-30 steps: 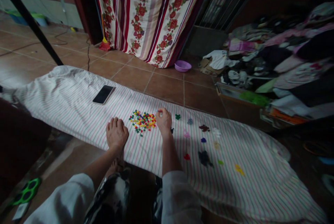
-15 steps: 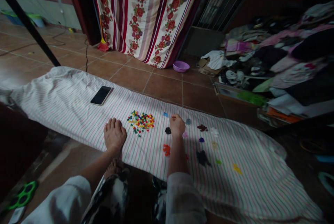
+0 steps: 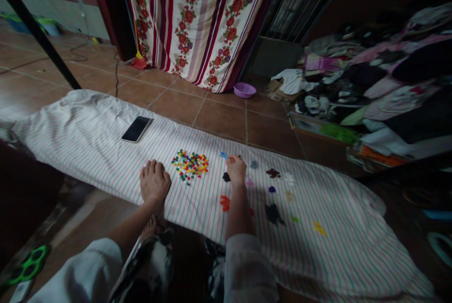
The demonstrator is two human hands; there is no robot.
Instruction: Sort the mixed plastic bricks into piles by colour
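My left hand (image 3: 154, 181) lies flat on the striped cloth (image 3: 102, 152), left of a mixed pile of small coloured pieces (image 3: 189, 165). My right hand (image 3: 236, 170) is pinched just beside a small light-blue group (image 3: 223, 155); what its fingertips hold, if anything, is too small to make out. Black pieces (image 3: 226, 177) lie left of the right wrist and orange-red ones (image 3: 224, 203) nearer me. Grey (image 3: 254, 164), brown (image 3: 273, 173), white (image 3: 289, 179), dark blue (image 3: 271, 189), dark (image 3: 274, 214) and yellow (image 3: 319, 227) groups are spread to the right.
A phone (image 3: 137, 129) rests on the cloth beyond my left hand. On the tiled floor past the far edge stand a purple basin (image 3: 244, 90) and a heap of clothes (image 3: 395, 77). A floral curtain (image 3: 197, 20) hangs behind.
My right hand has shifted slightly left, its fingertips now at the light-blue pieces. My left hand has stayed in place.
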